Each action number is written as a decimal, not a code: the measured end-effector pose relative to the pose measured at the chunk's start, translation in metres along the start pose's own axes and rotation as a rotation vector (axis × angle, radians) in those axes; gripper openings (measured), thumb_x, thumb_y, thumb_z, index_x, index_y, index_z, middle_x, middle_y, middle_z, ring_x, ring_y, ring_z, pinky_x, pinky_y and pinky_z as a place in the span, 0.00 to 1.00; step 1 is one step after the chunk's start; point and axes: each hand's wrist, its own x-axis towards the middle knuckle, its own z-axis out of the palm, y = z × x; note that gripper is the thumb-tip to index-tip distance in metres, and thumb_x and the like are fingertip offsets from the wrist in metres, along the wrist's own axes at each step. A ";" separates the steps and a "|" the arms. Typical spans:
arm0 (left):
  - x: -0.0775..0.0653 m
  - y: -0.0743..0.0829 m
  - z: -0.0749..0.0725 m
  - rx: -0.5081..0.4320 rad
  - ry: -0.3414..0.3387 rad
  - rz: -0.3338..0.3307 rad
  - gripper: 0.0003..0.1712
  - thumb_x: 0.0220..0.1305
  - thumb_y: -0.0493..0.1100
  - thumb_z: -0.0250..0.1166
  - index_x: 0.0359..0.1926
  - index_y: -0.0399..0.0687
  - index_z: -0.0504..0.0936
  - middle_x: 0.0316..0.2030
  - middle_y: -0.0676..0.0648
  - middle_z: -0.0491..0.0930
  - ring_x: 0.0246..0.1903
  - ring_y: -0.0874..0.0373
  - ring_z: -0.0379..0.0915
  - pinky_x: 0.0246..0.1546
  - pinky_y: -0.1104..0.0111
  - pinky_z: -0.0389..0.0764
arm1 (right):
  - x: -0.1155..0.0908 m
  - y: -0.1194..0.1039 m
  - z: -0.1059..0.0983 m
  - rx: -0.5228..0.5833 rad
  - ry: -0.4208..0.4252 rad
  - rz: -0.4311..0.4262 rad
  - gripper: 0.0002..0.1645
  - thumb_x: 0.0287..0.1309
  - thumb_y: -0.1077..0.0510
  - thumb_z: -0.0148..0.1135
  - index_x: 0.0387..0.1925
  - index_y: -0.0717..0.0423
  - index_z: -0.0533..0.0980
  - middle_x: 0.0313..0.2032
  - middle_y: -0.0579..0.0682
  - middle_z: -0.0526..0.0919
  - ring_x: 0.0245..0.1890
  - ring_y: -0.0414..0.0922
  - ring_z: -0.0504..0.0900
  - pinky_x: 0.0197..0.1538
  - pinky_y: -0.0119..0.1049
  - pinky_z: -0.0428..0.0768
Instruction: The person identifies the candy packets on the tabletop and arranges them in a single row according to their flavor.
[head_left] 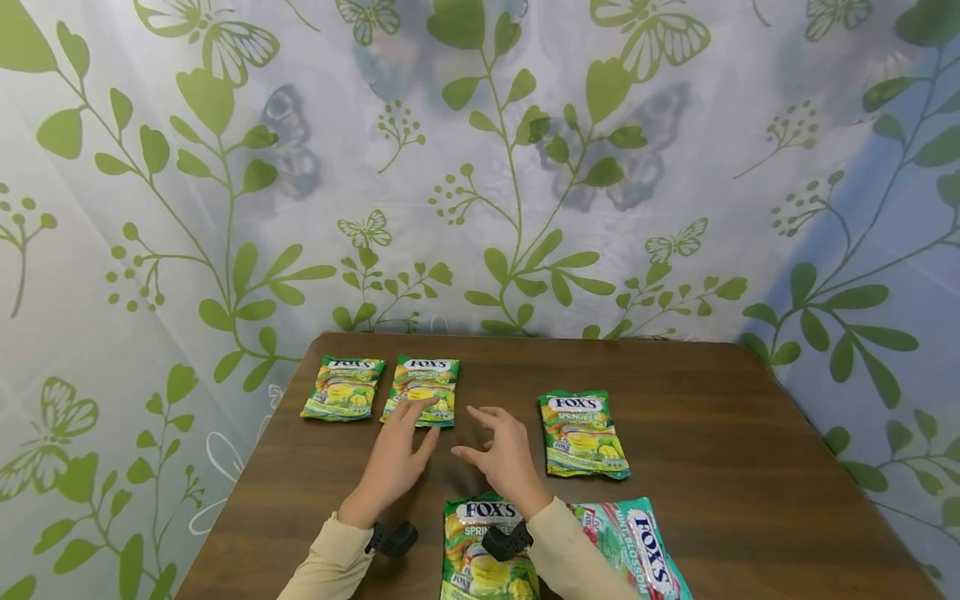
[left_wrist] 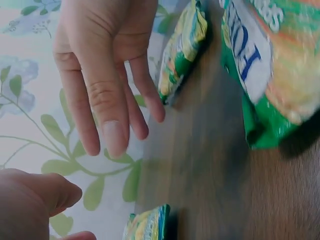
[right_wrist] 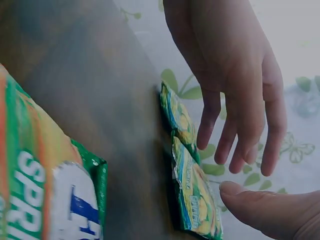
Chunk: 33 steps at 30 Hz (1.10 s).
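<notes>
My left hand [head_left: 397,454] hovers above the table with fingers spread and thumb apart, holding nothing. Its fingertips overlap the lower part of a green-and-yellow Fox's Spring Tea candy bag [head_left: 426,373] in the head view. Facing it, my right hand [head_left: 506,454] is also up off the table, its fingers loosely bent around nothing. Below the right wrist lies another Spring Tea candy bag [head_left: 480,533], partly covered by the wrist camera. Beside that, a teal Fox's candy bag [head_left: 637,550] is partly hidden under the right sleeve. Both wrist views show bare fingers, the left hand [left_wrist: 105,65] and right hand [right_wrist: 230,65].
A Spring Tea bag [head_left: 343,389] lies at the table's far left corner, left of the one by my fingertips. One more Spring Tea bag [head_left: 583,435] lies right of my right hand. Behind the brown wooden table [head_left: 697,425] hangs a leaf-and-butterfly curtain [head_left: 487,233].
</notes>
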 end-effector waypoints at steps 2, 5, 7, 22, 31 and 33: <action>-0.002 0.004 0.001 -0.018 0.000 -0.003 0.27 0.76 0.36 0.71 0.72 0.38 0.78 0.64 0.36 0.79 0.63 0.34 0.78 0.59 0.37 0.81 | -0.005 0.001 -0.001 -0.005 0.001 -0.012 0.38 0.62 0.57 0.83 0.72 0.57 0.80 0.68 0.65 0.78 0.46 0.63 0.89 0.46 0.50 0.90; -0.005 0.009 0.004 -0.052 0.004 0.002 0.28 0.76 0.35 0.71 0.72 0.38 0.78 0.64 0.35 0.79 0.62 0.34 0.79 0.57 0.38 0.82 | -0.014 0.002 -0.005 -0.006 0.007 -0.041 0.38 0.63 0.57 0.83 0.72 0.57 0.80 0.67 0.64 0.79 0.47 0.64 0.89 0.47 0.53 0.90; -0.006 0.012 0.007 -0.078 0.000 0.001 0.28 0.76 0.34 0.71 0.73 0.38 0.77 0.64 0.35 0.79 0.60 0.34 0.79 0.55 0.39 0.83 | -0.019 0.003 -0.009 -0.016 0.006 -0.047 0.38 0.62 0.56 0.83 0.72 0.55 0.81 0.67 0.63 0.80 0.46 0.63 0.89 0.46 0.52 0.90; -0.015 0.043 0.029 -0.186 -0.041 0.021 0.26 0.78 0.35 0.68 0.73 0.42 0.78 0.63 0.41 0.80 0.62 0.38 0.79 0.60 0.41 0.81 | -0.054 0.003 -0.031 -0.101 0.051 -0.058 0.40 0.57 0.55 0.86 0.70 0.56 0.82 0.61 0.59 0.84 0.50 0.60 0.86 0.46 0.57 0.88; -0.012 0.051 0.037 -0.242 -0.083 0.034 0.28 0.76 0.32 0.69 0.73 0.42 0.77 0.61 0.39 0.79 0.58 0.42 0.80 0.54 0.43 0.85 | -0.066 0.010 -0.051 -0.124 0.123 -0.042 0.39 0.54 0.55 0.88 0.67 0.56 0.83 0.59 0.60 0.86 0.50 0.62 0.87 0.46 0.59 0.89; -0.011 0.052 0.038 -0.261 -0.102 0.028 0.28 0.76 0.32 0.69 0.73 0.42 0.77 0.61 0.39 0.78 0.58 0.40 0.79 0.55 0.42 0.84 | -0.068 0.011 -0.056 -0.126 0.131 -0.030 0.39 0.54 0.56 0.88 0.67 0.55 0.83 0.58 0.60 0.86 0.51 0.62 0.87 0.47 0.58 0.89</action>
